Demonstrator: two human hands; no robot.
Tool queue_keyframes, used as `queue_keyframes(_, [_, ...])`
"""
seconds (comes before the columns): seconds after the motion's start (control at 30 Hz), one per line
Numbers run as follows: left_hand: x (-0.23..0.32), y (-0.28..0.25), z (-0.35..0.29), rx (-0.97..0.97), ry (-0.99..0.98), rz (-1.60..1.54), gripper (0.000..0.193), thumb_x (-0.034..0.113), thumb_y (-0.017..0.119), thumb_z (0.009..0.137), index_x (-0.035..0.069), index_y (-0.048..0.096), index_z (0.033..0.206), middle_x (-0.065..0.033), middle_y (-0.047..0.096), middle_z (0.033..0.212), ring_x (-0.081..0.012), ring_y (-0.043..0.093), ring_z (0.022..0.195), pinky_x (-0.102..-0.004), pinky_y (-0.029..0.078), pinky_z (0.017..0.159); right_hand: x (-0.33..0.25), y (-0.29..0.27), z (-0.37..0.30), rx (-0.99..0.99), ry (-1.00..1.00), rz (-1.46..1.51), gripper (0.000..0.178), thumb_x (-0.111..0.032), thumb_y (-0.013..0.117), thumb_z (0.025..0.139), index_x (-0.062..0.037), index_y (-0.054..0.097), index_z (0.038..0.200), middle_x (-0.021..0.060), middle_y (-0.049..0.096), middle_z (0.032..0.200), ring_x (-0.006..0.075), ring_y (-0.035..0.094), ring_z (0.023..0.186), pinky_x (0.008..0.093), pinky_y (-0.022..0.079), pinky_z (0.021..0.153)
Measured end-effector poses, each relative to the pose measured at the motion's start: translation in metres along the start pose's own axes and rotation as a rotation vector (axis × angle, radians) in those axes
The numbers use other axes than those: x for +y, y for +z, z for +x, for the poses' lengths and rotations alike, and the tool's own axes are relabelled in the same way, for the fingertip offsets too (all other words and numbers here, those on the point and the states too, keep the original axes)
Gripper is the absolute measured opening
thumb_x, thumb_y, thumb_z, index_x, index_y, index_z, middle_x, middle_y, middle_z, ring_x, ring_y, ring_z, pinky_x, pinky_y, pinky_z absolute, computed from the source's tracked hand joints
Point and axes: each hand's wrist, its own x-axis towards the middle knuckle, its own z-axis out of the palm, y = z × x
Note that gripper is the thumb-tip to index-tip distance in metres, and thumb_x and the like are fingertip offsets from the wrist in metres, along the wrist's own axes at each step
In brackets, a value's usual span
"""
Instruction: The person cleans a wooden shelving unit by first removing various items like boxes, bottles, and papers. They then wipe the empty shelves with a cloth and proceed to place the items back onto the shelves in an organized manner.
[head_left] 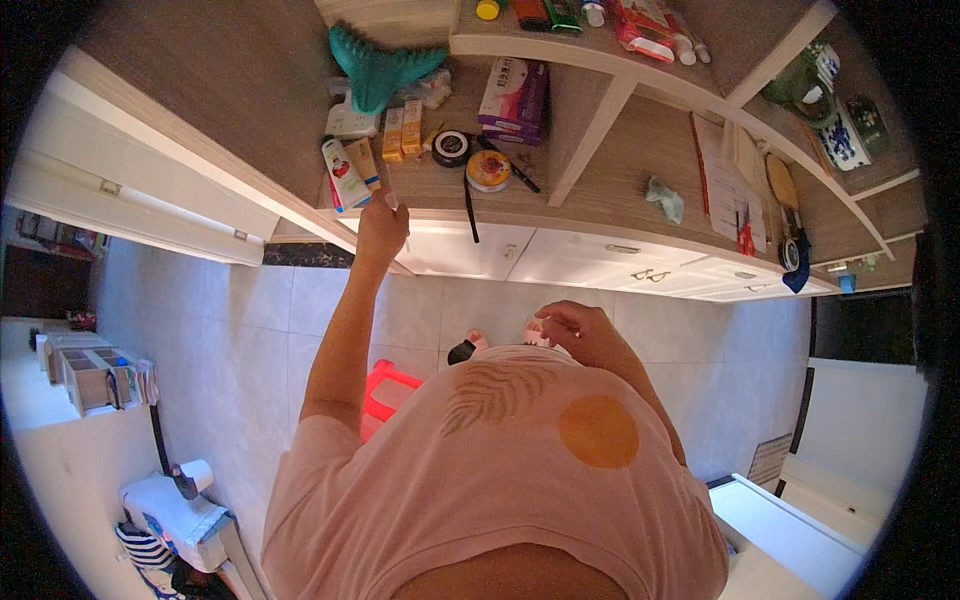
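Left hand (pixel 383 228) is right up at the front edge of the shelf (pixel 430 198), reaching in over it. Fingers are bunched at the near end of a tan tube (pixel 364 162), with something slim and pale by the fingertips. Can't tell from this angle if that's a real grip or just contact. The right hand (pixel 577 326) hangs well back from the shelf, in front of the belly, fingers loosely bent, looks released.

Room-wise: the left side panel (pixel 235 110) is the tight side, not far past the tubes. To the right, a strip of wood surface runs from the hand over to a black stick (pixel 470 205) that pokes out past the front edge. Further right the upright divider (pixel 594 142) closes off that bay.

So the tan tube sits just beyond the left fingers, leaning far-left, with a white squeeze tube (pixel 346 174) right beside it on the left. Farther in are two small orange-and-white boxes (pixel 402 130) and a white power strip (pixel 354 121), then a teal mermaid-tail thing (pixel 385 68). Off to the right: black round container (pixel 451 148), yellow floral tin (pixel 489 171), purple box (pixel 514 102).
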Motion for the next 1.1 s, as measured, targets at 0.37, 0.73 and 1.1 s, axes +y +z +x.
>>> queue_keyframes(0.37, [-0.013,0.014,0.073,0.099,0.251,0.784,0.018,0.021,0.052,0.074,0.004,0.06,0.074,-0.0167,0.06,0.076,-0.0321,0.06,0.072,-0.0407,0.049,0.061,-0.001,-0.016,-0.015,0.081,-0.113,-0.103,0.023,-0.02,0.05,0.084,-0.0002,0.056,0.095,0.0158,0.061,0.086,0.0289,0.059,0.077,0.0344,0.047,0.069])
queue_keyframes(0.73, [0.021,-0.002,0.06,0.146,0.358,0.682,0.019,0.021,0.049,0.079,0.004,0.058,0.077,-0.0177,0.059,0.073,-0.0306,0.059,0.07,-0.0396,0.047,0.057,0.027,-0.049,-0.049,0.467,-0.088,-0.178,0.015,-0.012,0.051,0.081,0.0003,0.058,0.087,0.0091,0.061,0.074,0.0164,0.057,0.064,0.0281,0.047,0.061])
queue_keyframes(1.1, [0.123,0.045,-0.076,0.003,0.414,0.157,0.008,0.013,0.053,0.08,0.005,0.055,0.08,-0.0096,0.057,0.065,-0.0212,0.058,0.055,-0.0302,0.044,0.049,0.166,-0.287,-0.047,1.337,-0.022,-0.482,0.01,-0.013,0.054,0.075,-0.0037,0.055,0.072,0.0145,0.059,0.073,0.0305,0.058,0.068,0.0383,0.046,0.059])
